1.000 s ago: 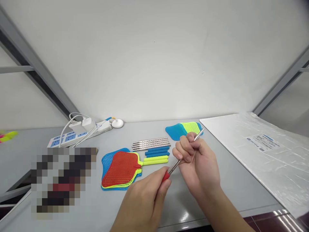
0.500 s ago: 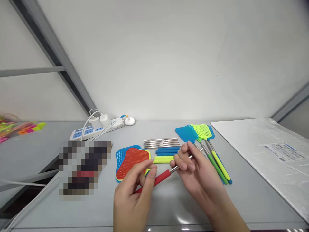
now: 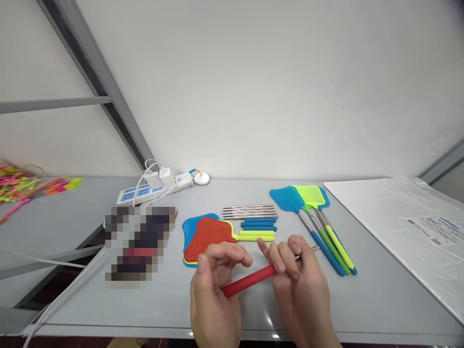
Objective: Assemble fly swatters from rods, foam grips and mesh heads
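My right hand (image 3: 300, 278) has its fingers curled round a metal rod (image 3: 316, 248) with a red grip (image 3: 250, 281) on its lower end. My left hand (image 3: 217, 295) is open, fingers apart and thumb raised, with the grip's end against its palm. Beyond it lies a stack of fly swatter heads, a red head (image 3: 206, 237) on top of yellow and blue ones. Blue grips (image 3: 259, 223), yellow grips (image 3: 257, 235) and several bare metal rods (image 3: 250, 211) lie in rows behind my hands. Assembled fly swatters (image 3: 322, 232), blue, green and yellow, rest at the right.
A power strip (image 3: 141, 194) with white plugs and a white round device (image 3: 201, 179) stand near the back wall. A pixelated item (image 3: 141, 246) lies at left. Plastic-wrapped white board (image 3: 391, 212) covers the right side. Bright coloured pieces (image 3: 36, 186) lie far left.
My left hand has opened from its pinch on the red grip, which now meets its palm. My right hand has shifted down the rod to the grip's upper end. The view has moved slightly.
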